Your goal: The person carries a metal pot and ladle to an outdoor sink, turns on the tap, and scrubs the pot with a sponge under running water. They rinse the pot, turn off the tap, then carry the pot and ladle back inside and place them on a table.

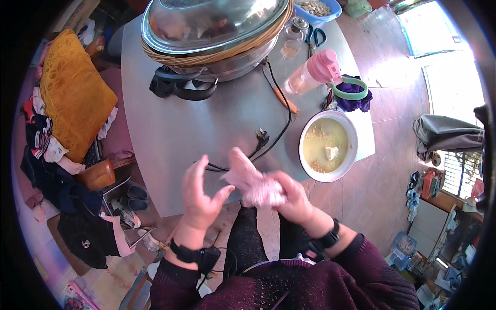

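A crumpled pink cloth (257, 186), blurred, hangs in front of me over the near edge of the metal-look table (186, 124). My right hand (294, 197) grips its right end. To the left of the cloth, my left hand (203, 193) is raised with thumb and fingers apart, holding nothing. Beyond the hands a black power cable with a plug (262, 136) lies on the tabletop. Right of it stands a white enamel bowl (353, 147) of yellowish liquid with a pale lump in it.
A large lidded steel pot (217, 23) with a wicker ring fills the table's far side. An orange-handled knife (285, 101), a pink-capped bottle (314, 71), scissors (317, 37) and a purple cloth (354, 101) lie or stand right of it. A sofa with clothes and a mustard cushion (75, 97) is at left.
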Tool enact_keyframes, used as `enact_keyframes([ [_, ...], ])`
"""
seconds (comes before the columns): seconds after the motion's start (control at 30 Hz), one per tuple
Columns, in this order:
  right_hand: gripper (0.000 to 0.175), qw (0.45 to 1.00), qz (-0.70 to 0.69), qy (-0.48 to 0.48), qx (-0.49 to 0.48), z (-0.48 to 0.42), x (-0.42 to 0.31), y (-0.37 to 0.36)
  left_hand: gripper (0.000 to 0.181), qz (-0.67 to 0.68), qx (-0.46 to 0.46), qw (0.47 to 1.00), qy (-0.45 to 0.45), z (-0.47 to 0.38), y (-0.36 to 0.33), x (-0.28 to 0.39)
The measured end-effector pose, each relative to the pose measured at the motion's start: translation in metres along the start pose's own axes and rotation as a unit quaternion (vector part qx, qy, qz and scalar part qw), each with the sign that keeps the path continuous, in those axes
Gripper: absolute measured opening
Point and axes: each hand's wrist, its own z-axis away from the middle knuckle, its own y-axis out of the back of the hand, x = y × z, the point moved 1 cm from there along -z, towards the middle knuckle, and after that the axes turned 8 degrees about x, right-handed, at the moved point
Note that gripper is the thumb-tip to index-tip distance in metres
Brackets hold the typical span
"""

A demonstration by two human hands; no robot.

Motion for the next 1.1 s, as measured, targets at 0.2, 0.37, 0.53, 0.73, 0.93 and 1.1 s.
enact_keyframes([
  [0.2, 0.051, 0.954, 0.277, 0.102, -0.051, 0.057, 0.05, 0.009, 0.046, -0.355, -0.298, 0.886, -0.026, -0.025, -0.062, -0.081],
  [0.37, 0.07, 0.863, 0.474, 0.071, -0.162, 0.04, 0.128, -0.02, 0.026, -0.402, -0.309, 0.857, -0.088, -0.023, -0.094, -0.127],
  [0.53, 0.066, 0.89, 0.429, 0.113, -0.106, 0.01, 0.151, -0.045, 0.018, -0.276, -0.303, 0.912, 0.01, -0.025, -0.077, -0.107],
  [0.73, 0.069, 0.86, 0.482, 0.163, -0.034, -0.069, 0.147, -0.048, 0.013, 0.024, -0.183, 0.981, 0.062, -0.036, -0.007, 0.003],
  [0.93, 0.07, 0.893, 0.396, 0.143, 0.159, -0.163, 0.104, -0.065, 0.011, 0.14, -0.104, 0.983, 0.053, -0.038, 0.019, 0.061],
  [1.1, 0.059, 0.889, 0.404, 0.192, 0.097, -0.169, 0.098, -0.112, 0.011, 0.164, -0.016, 0.985, 0.046, -0.032, 0.013, 0.064],
])
